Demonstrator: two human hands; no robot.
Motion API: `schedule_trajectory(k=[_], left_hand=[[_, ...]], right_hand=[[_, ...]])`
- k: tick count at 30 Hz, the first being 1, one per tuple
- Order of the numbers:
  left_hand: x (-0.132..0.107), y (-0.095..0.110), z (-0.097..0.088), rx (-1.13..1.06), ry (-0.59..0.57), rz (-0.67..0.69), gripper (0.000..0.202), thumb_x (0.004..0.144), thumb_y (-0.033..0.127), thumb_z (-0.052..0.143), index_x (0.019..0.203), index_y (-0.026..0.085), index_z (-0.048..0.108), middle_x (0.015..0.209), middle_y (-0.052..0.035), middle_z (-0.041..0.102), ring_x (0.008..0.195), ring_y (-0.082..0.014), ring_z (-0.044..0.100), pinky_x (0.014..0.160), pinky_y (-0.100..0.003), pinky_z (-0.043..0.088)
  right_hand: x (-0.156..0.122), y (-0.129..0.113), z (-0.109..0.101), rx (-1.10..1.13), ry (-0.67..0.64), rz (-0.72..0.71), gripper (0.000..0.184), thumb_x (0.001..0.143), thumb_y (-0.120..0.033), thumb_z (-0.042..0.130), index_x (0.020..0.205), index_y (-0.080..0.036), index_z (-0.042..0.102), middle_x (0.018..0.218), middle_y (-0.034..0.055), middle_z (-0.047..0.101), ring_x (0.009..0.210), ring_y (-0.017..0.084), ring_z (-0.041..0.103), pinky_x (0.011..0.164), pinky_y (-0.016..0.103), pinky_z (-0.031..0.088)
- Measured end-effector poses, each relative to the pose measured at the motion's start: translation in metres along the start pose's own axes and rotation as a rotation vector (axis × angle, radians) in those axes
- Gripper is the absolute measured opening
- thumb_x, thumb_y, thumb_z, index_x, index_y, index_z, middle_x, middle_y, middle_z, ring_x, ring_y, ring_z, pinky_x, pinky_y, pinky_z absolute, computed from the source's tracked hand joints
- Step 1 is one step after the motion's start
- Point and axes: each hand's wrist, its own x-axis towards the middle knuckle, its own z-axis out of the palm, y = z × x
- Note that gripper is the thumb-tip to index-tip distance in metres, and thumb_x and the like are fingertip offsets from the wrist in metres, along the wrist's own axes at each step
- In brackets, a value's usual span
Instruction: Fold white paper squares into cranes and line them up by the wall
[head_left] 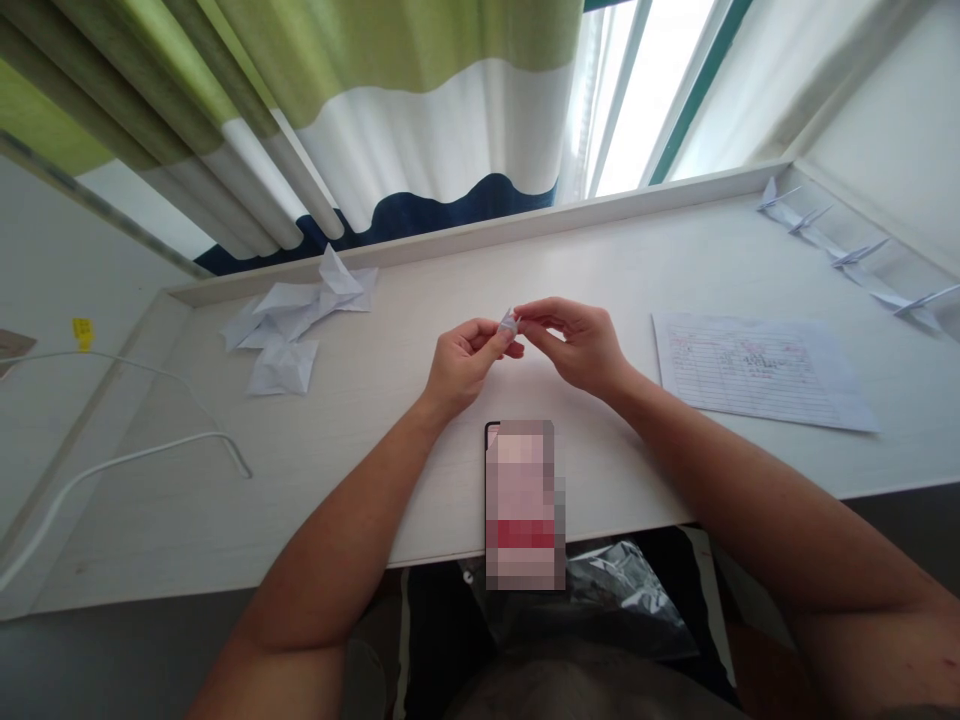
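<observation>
My left hand (465,365) and my right hand (577,345) meet above the middle of the white desk (390,300). Between their fingertips they pinch a small piece of folded white paper (508,323), most of it hidden by my fingers. Left of my hands lies a loose heap of creased white paper (289,325), out of reach of my fingers. Below my wrists, a smartphone (523,505) lies at the desk's front edge, its screen pixelated.
A lined sheet with writing (757,370) lies to the right. Several paper cranes (847,250) stand along the back right ledge. A white cable (127,465) runs across the left of the desk. A striped curtain (427,130) hangs behind the desk.
</observation>
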Motion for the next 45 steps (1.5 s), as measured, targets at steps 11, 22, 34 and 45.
schedule_trajectory(k=[11,22,34,45], left_hand=[[-0.001,-0.001,0.001,-0.024,0.003,-0.036,0.048,0.088,0.065,0.088,0.098,0.019,0.078,0.090,-0.0077,0.087,0.088,-0.0227,0.084,0.088,-0.038,0.061],[-0.002,0.001,0.000,-0.024,-0.046,-0.055,0.047,0.093,0.068,0.081,0.101,0.021,0.078,0.095,-0.0064,0.086,0.088,-0.0218,0.085,0.086,-0.036,0.062],[0.001,0.001,-0.002,-0.134,-0.033,-0.165,0.026,0.093,0.047,0.085,0.092,0.022,0.078,0.089,-0.0007,0.076,0.086,-0.0146,0.070,0.083,-0.030,0.059],[0.009,-0.005,-0.006,-0.210,0.131,-0.044,0.029,0.089,0.043,0.088,0.089,0.022,0.069,0.104,-0.0030,0.082,0.094,-0.0156,0.073,0.093,-0.032,0.057]], right_hand=[[0.000,0.003,-0.002,-0.105,0.048,-0.011,0.020,0.094,-0.048,0.083,0.096,-0.028,0.081,0.093,0.0026,0.084,0.090,0.025,0.080,0.093,0.051,0.069],[0.005,-0.003,-0.015,-0.254,-0.147,-0.171,0.008,0.098,-0.032,0.073,0.092,-0.029,0.077,0.096,0.0030,0.078,0.089,0.023,0.071,0.087,0.048,0.066],[0.006,0.008,-0.024,-0.432,-0.332,-0.305,0.016,0.110,-0.030,0.063,0.101,-0.027,0.077,0.106,0.0063,0.079,0.099,0.025,0.070,0.089,0.044,0.058],[0.008,0.011,-0.028,-0.522,-0.250,-0.351,0.017,0.111,-0.025,0.059,0.102,-0.026,0.073,0.105,0.0060,0.077,0.098,0.024,0.069,0.087,0.041,0.055]])
